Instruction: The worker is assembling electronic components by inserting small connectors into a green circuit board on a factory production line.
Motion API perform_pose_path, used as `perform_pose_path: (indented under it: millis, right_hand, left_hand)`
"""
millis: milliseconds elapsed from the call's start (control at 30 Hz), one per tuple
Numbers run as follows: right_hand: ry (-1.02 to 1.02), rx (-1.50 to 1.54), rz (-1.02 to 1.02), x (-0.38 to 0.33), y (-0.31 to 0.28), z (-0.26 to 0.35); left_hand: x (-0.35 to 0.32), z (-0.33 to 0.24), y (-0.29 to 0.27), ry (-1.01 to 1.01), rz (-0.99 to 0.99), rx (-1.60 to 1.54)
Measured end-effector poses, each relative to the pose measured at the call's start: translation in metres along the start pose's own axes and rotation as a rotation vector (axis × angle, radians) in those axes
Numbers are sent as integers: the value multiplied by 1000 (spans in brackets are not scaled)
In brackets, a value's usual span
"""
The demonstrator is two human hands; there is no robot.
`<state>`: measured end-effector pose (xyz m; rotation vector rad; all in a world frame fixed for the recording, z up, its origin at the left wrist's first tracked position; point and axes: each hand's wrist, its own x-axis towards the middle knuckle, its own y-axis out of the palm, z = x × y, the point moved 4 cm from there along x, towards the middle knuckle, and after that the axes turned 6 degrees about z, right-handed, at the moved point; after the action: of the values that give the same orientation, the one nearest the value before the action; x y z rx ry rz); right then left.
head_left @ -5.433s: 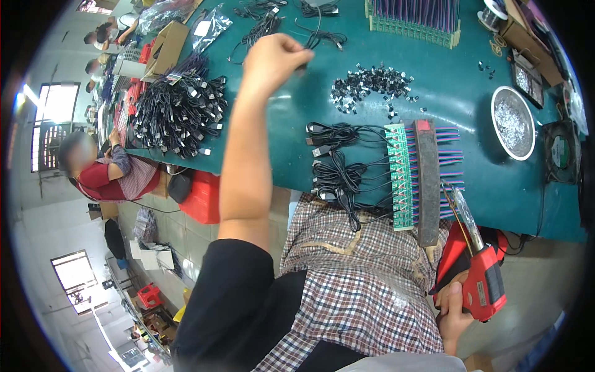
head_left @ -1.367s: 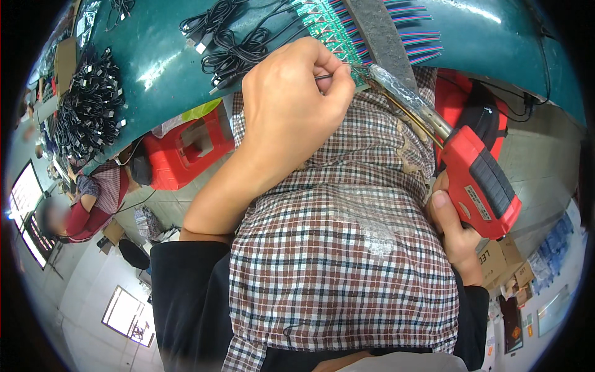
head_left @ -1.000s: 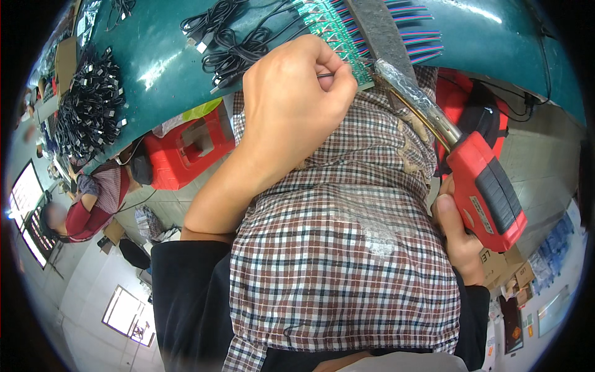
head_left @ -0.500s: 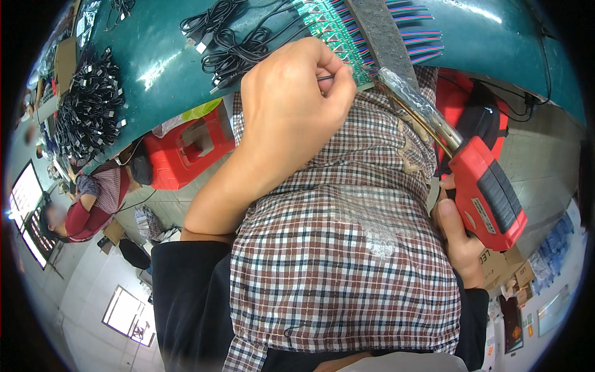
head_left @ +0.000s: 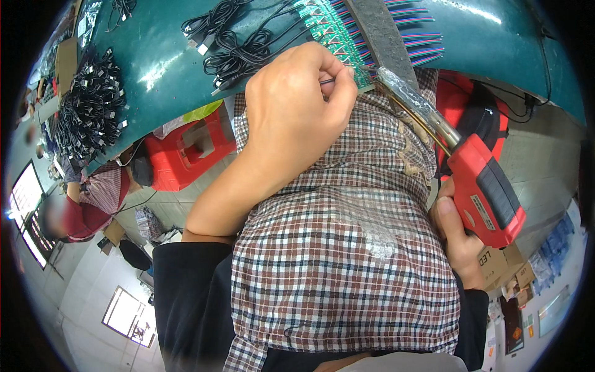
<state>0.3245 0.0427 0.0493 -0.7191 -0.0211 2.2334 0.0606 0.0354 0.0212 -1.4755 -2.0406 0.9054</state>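
Observation:
My left hand is closed in a pinch on a thin black cable, at the near end of a row of green circuit boards. Several wires are joined along these boards. My right hand is wrapped round the handle of a red and black soldering gun. Its barrel slants up and left, and the tip is close to the last board, just right of my left fingertips. Whether the tip touches the wire is too small to tell. A dark flat bar lies across the coloured wires right of the boards.
Coiled black USB cables lie left of the boards on the green table. A big bundle of cables hangs at the table's left edge. Red stools stand below. Another person sits at the far left.
My left hand has shifted slightly down and right, still pinching the cable. The soldering gun has barely moved. At the far left, the other person's arm has changed position.

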Motion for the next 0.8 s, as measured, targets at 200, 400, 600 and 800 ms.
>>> perform_pose_path:
  millis: [200, 400, 600, 800]
  right_hand:
    - [-54, -13, -34, 5, 4, 6]
    - [-99, -58, -58, 4, 3, 8]
    - [20, -67, -54, 3, -5, 8]
    - [-26, -49, -75, 2, -4, 10]
  left_hand:
    - [1, 1, 1, 4, -1, -14]
    - [2, 0, 1, 1, -1, -11]
    - [2, 1, 1, -3, -7, -4]
    - [2, 2, 0, -7, -18, -17]
